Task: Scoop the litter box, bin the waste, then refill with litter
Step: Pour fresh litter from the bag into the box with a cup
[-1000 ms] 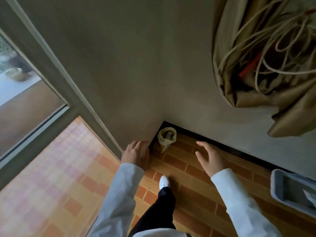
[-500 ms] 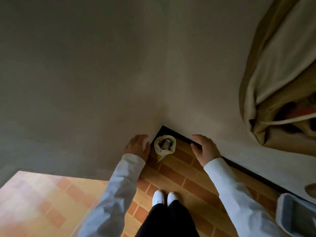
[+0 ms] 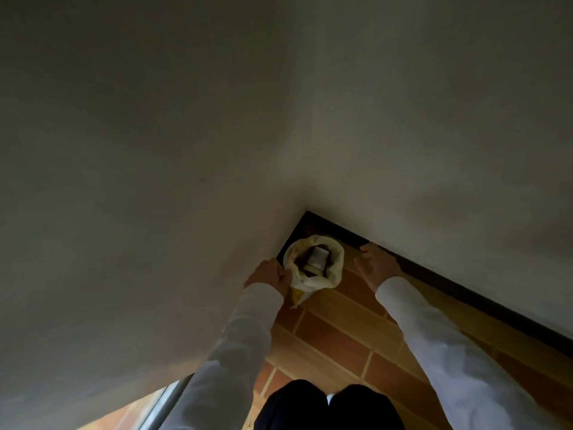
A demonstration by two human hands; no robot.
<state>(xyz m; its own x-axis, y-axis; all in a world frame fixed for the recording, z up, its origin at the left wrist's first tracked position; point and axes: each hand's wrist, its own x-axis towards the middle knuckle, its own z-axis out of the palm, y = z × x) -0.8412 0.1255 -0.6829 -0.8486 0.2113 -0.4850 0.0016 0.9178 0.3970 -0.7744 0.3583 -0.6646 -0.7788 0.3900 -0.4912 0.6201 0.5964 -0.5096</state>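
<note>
Where walls meet, open bag (image 3: 313, 264)

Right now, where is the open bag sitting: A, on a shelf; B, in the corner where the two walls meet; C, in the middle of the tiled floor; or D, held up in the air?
B: the bag stands on the tiled floor in the corner, with the left hand at its side.
</note>
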